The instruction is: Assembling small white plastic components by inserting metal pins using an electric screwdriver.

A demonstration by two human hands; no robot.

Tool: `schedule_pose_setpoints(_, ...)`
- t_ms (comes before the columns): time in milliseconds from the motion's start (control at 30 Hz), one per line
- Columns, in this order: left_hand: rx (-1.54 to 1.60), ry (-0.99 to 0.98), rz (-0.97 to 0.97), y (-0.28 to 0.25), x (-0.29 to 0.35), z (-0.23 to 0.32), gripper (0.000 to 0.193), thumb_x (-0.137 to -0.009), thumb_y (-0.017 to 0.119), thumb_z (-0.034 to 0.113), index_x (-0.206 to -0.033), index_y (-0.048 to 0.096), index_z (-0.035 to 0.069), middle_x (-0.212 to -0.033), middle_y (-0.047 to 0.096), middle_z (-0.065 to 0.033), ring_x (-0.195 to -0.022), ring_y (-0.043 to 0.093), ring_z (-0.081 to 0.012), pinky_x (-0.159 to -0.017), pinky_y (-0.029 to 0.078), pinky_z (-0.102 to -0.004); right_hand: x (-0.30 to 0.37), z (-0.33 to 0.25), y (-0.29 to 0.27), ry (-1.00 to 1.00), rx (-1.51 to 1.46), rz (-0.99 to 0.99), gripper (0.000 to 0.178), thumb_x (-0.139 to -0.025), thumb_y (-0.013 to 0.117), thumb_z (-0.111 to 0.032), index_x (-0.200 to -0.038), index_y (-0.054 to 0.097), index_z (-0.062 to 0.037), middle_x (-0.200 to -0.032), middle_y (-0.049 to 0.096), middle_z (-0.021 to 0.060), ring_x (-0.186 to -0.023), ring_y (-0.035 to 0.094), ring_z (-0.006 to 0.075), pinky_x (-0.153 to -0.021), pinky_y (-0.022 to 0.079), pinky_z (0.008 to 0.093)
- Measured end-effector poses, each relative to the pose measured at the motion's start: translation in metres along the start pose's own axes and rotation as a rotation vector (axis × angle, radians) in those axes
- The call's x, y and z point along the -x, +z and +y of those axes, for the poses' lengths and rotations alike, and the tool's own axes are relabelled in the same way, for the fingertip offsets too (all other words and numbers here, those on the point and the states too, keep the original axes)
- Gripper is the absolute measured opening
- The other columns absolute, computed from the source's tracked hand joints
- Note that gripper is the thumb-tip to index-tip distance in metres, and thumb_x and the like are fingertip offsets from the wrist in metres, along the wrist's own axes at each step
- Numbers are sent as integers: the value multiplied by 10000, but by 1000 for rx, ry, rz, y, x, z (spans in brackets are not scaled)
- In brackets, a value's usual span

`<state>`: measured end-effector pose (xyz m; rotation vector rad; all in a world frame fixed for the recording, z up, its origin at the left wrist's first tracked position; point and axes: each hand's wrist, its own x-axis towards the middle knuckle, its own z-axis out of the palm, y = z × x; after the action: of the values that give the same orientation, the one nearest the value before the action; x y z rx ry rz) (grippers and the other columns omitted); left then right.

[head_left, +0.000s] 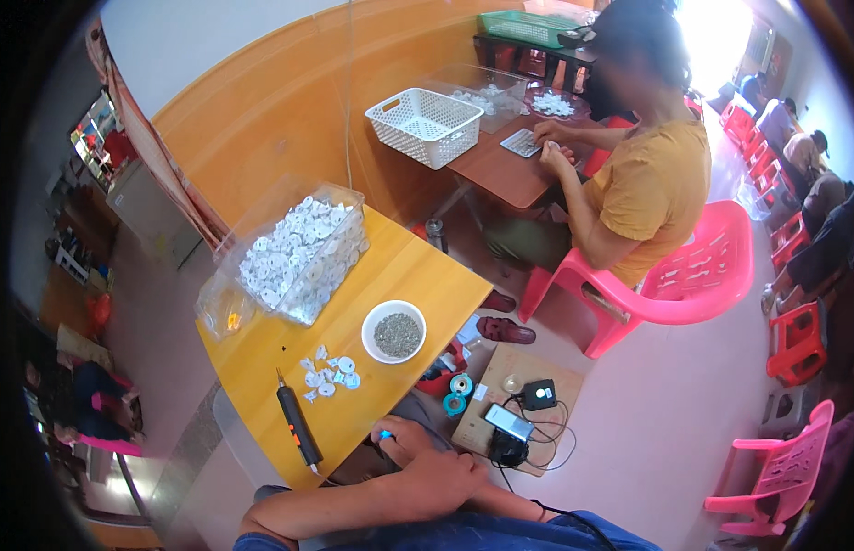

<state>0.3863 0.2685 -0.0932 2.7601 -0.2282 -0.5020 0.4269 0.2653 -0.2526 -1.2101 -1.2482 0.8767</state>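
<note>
Over yellow table [404, 275] edge, right hand [438, 473] pinching tiny blue piece [386, 434], probably light, rigid, slippery, best gripped fingertip-wise; left hand unseen.

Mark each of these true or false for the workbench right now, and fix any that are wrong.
1. The electric screwdriver is held in a hand. False: it lies on the yellow table, untouched.
2. The white bowl holds small grey screws. True.
3. The clear bag of white round parts sits at the far left of the table. True.
4. The white basket stands on the yellow table. False: it is on the brown table where another person works.
5. The right hand pinches a small blue piece at the table's near edge. True; the left hand is hidden under the right forearm.
</note>
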Motion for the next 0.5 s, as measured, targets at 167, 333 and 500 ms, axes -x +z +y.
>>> schedule_pose_setpoints(167,-169,-3,14,-60,5,-14,403,-880,601,213,-1213,532,-4,-868,643,-181,-749,682,-331,-613,532,-491,2,-14,-11,78,79,36,192,-762,604,-139,-922,599,-33,-843,588,143,-816,611,325,-741,490,396)
schedule_pose_setpoints(333,-147,-118,321,-102,16,-48,618,-858,656,256,-1371,460,-26,-816,641,-147,-697,672,-291,-542,524,-406,-6,-37,-1,-6,-164,201,165,-825,625,-109,-973,613,-35,-899,600,139,-858,622,329,-769,502,385)
schedule_pose_setpoints(500,-322,-117,665,-190,-13,-93,679,-848,676,238,-1399,404,-49,-784,646,-161,-686,668,-293,-562,519,-420,-6,-45,-11,34,154,111,203,-886,578,-39,-1081,636,-47,-1040,658,160,-975,647,359,-850,525,398)
